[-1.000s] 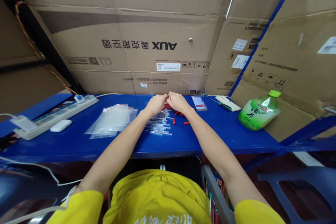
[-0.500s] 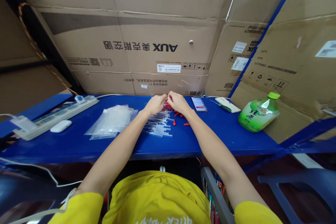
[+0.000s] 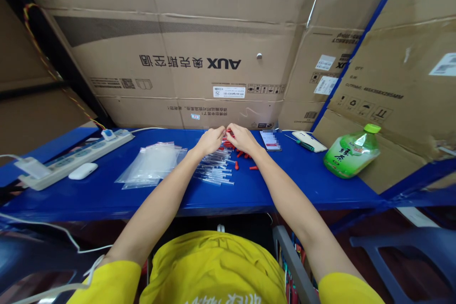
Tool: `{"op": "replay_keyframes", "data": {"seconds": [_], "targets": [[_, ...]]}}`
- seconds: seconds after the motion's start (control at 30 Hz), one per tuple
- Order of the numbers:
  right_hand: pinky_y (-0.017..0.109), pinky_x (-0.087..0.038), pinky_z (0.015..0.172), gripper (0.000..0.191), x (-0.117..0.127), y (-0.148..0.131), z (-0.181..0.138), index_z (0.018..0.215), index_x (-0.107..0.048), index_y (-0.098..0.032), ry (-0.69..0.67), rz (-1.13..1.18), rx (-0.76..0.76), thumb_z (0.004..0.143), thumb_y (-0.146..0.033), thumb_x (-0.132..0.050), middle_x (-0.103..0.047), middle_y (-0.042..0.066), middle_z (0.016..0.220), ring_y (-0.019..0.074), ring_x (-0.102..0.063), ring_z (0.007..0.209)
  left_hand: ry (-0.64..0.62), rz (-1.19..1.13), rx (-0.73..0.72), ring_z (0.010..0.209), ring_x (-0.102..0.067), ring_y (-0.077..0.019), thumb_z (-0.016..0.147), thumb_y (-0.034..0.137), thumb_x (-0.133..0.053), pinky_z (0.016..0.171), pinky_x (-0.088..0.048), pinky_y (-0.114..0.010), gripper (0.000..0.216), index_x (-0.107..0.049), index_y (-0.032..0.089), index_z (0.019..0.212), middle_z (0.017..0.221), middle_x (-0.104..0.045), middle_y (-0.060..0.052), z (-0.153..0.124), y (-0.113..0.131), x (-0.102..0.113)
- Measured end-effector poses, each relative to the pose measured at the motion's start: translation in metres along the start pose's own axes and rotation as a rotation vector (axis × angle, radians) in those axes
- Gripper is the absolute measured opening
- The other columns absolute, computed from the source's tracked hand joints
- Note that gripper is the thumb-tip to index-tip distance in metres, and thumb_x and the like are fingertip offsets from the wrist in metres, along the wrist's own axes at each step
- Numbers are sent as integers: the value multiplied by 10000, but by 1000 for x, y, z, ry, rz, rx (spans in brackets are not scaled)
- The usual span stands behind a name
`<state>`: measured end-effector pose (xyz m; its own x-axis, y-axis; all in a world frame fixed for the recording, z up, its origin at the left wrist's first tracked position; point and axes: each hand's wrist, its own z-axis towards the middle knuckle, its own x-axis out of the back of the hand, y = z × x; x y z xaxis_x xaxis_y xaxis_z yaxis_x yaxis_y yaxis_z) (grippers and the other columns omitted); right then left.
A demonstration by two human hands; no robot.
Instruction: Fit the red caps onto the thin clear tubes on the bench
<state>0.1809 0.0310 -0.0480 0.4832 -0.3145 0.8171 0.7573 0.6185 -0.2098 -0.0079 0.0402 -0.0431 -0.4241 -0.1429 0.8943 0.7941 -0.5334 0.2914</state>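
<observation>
— Barely shifted: the right hand (image 3: 242,139) has a small red piece (image 3: 228,130) at its tips, so the fine handling continues.
— Pinched?
— Seemingly, though it's too small to be sure; the left hand (image 3: 211,140) curls opposite, its grip impossible to tell.
— Nearby?
— Slim clear tubes (image 3: 215,174), loose red bulb-shaped caps (image 3: 236,166), then flat transparent plastic bags (image 3: 153,164) on the blue tabletop (image 3: 292,185).

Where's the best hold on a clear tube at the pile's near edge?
Probably the tube's right end, pinched from the right: the tubes lie roughly sideways, with right ends sticking out over the blue table, while the left forearm crowds their left side.
</observation>
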Motion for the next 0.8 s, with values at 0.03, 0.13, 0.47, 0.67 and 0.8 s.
{"op": "replay_keyframes", "data": {"seconds": [0.03,0.13,0.47,0.67,0.8], "targets": [[294,-418,812,163,-1,-2,1,1058,-592,-201,-6,-29,-19,1044,-284,-452,-709,87,1064,221,-646,943,4,6,-6,857,-695,-272,1093,358,-332,711,-382,-326,326,-626,228,1039,912,-741,-108,0,0,0],[303,-400,765,149,-3,-7,3,1059,-576,-187,-25,-105,-64,1044,-257,-445,-708,107,1065,230,-641,915,14,15,-28,837,-693,-269,1096,340,-335,713,-378,-327,327,-630,215,1033,892,-736,-112,0,2,-1],[319,-403,761,156,-7,-9,6,1058,-553,-177,-13,-167,-83,1042,-228,-407,-720,132,1049,261,-654,945,66,-63,-90,803,-672,-233,1089,300,-371,727,-373,-310,336,-613,189,883,850,-719,-102,5,7,0],[320,-410,764,175,-11,-3,7,1057,-559,-178,-11,-133,-63,1037,-231,-394,-724,131,1034,262,-664,932,96,-120,-90,738,-614,-203,1067,311,-389,708,-361,-302,373,-614,180,801,819,-716,-89,6,6,-2],[319,-435,793,228,-9,3,3,1126,-572,-195,24,-39,-57,1066,-288,-373,-731,106,1058,253,-673,939,98,-176,-66,723,-574,-192,1057,362,-392,693,-344,-291,400,-624,183,784,792,-701,-70,7,1,-3]]}}
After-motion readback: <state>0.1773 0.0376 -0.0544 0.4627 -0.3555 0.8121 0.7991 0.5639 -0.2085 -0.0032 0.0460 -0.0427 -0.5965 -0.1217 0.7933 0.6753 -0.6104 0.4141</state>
